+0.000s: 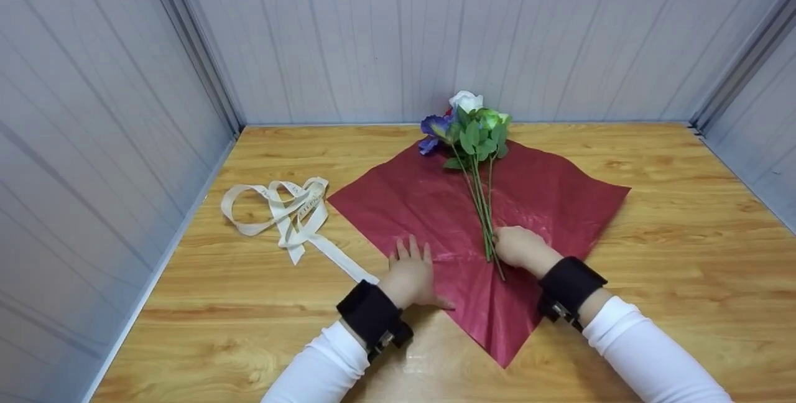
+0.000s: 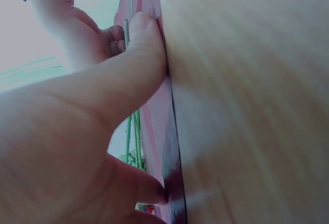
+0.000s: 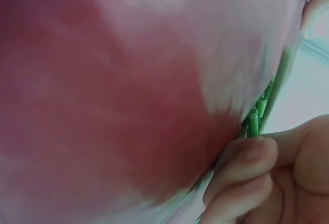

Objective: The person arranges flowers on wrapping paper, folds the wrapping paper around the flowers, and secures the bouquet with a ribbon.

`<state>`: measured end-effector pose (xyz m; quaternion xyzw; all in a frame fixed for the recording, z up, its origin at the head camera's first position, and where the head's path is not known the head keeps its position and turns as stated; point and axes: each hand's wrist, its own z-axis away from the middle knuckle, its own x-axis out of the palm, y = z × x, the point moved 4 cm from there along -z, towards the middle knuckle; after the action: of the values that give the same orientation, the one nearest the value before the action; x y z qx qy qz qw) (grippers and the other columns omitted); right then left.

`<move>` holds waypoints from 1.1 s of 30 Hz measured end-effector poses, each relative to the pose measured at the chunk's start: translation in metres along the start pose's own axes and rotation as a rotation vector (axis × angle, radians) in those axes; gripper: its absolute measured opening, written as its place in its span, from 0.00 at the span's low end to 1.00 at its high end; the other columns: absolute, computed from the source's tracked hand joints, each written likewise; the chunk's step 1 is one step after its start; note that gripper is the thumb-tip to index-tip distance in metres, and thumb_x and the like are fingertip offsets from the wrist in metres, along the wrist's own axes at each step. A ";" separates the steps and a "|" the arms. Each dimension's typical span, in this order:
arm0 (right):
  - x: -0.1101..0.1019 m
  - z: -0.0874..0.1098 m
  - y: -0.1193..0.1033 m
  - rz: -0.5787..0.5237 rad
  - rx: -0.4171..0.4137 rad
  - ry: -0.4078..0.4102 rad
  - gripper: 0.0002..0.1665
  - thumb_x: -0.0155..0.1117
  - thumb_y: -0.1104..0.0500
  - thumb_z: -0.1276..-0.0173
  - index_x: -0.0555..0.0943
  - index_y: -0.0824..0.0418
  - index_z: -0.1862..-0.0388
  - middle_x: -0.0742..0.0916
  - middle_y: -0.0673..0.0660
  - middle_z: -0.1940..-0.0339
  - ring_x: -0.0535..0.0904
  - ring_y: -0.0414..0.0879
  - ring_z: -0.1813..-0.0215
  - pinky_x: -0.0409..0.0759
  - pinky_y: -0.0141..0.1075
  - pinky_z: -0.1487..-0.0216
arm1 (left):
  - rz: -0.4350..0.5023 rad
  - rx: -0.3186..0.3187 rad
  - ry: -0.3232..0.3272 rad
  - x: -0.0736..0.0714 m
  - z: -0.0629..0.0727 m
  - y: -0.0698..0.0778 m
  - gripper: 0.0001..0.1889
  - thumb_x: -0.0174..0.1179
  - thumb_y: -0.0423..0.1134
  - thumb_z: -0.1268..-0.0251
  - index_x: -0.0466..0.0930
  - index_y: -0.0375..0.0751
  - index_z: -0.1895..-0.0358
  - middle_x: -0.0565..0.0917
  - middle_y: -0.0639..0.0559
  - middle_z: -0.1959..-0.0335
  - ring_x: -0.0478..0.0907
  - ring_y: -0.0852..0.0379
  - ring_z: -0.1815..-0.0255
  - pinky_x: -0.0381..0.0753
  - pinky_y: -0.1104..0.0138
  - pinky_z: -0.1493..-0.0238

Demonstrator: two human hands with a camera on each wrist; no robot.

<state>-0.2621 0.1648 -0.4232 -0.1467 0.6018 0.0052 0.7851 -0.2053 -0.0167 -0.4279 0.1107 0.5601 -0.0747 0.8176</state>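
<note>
Pale panelled walls are enclosing the wooden bench at the back and sides. On it a dark red sheet of wrapping paper is lying spread, one corner pointing toward the person. The bunch of flowers is lying along the middle of the sheet, its long axis running from near to far and leaning slightly left at the far end; the blooms are pointing at the back wall and covering the sheet's far corner, while the green stems are pointing toward the person. A cream ribbon is lying in loops left of the sheet, its tail running to the left wrist. The left hand is pressing the sheet's near-left edge, fingers spread. Well apart from it, the right hand is gripping the stems near their cut ends, its curled fingers partly hiding them.
</note>
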 end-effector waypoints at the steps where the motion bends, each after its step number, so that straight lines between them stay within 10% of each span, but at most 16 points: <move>1: 0.000 0.000 0.000 0.007 0.001 0.003 0.14 0.44 0.61 0.28 0.78 0.64 0.63 0.84 0.65 0.65 0.75 0.51 0.70 0.72 0.40 0.68 | 0.000 0.000 -0.001 0.000 0.000 0.001 0.62 0.63 0.73 0.59 0.47 0.37 0.25 0.47 0.33 0.25 0.42 0.32 0.25 0.52 0.48 0.28; 8: -0.001 0.003 0.000 0.020 0.019 0.015 0.14 0.46 0.60 0.28 0.79 0.63 0.62 0.85 0.66 0.61 0.79 0.53 0.67 0.74 0.44 0.68 | -0.006 -0.005 -0.010 0.000 0.000 0.002 0.63 0.63 0.73 0.59 0.47 0.38 0.25 0.46 0.33 0.25 0.41 0.32 0.25 0.50 0.48 0.28; 19: -0.009 0.012 0.026 -0.339 0.004 -0.039 0.17 0.46 0.56 0.25 0.75 0.66 0.67 0.74 0.53 0.84 0.72 0.41 0.84 0.72 0.33 0.78 | 0.007 0.000 -0.001 0.000 0.000 0.001 0.62 0.64 0.72 0.59 0.47 0.37 0.25 0.47 0.34 0.25 0.42 0.33 0.25 0.53 0.48 0.29; 33: -0.021 0.040 0.037 -0.287 -0.243 0.143 0.14 0.57 0.57 0.31 0.77 0.68 0.55 0.84 0.62 0.62 0.80 0.53 0.59 0.77 0.45 0.57 | -0.008 0.014 0.011 0.000 0.000 0.001 0.62 0.63 0.73 0.59 0.48 0.37 0.25 0.47 0.33 0.25 0.43 0.32 0.25 0.52 0.47 0.28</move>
<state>-0.2369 0.2127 -0.4027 -0.3246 0.6239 -0.0444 0.7095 -0.2050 -0.0161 -0.4278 0.1145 0.5644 -0.0810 0.8135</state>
